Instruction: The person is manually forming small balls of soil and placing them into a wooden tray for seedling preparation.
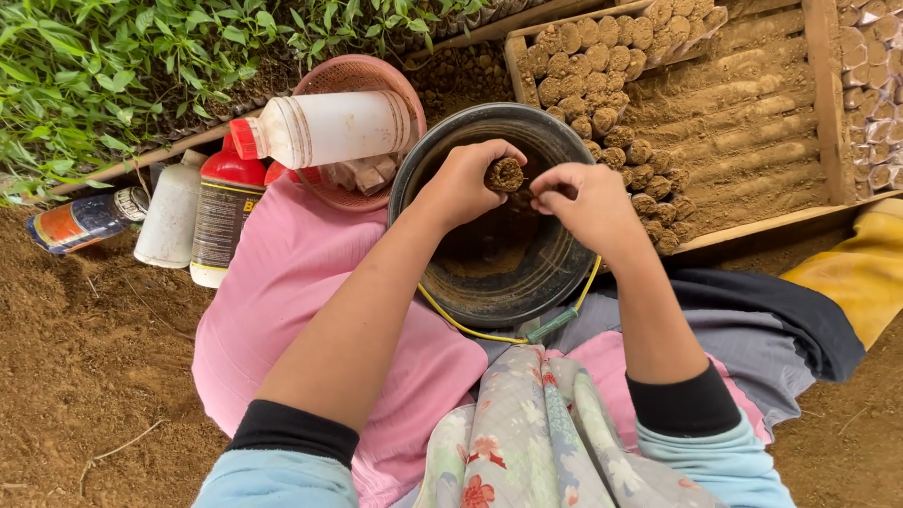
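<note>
My left hand (463,183) grips a small soil-filled tube (505,174), held upright over a black bucket (555,141) that rests between my knees. My right hand (588,202) is beside the tube, fingers pinched at its side and top; what they pinch is hidden. Dark soil lies at the bottom of the bucket. Just beyond the bucket, a wooden tray (752,230) holds several filled soil tubes (611,113) stacked in rows along its left side.
A pink basket (353,75) with a white bottle (329,127) lying across it sits at the left. Further left stand a red-capped bottle (226,216), a white bottle (171,221) and a lying can (85,221). Green seedlings (122,66) fill the far left. A yellow boot (861,268) is right.
</note>
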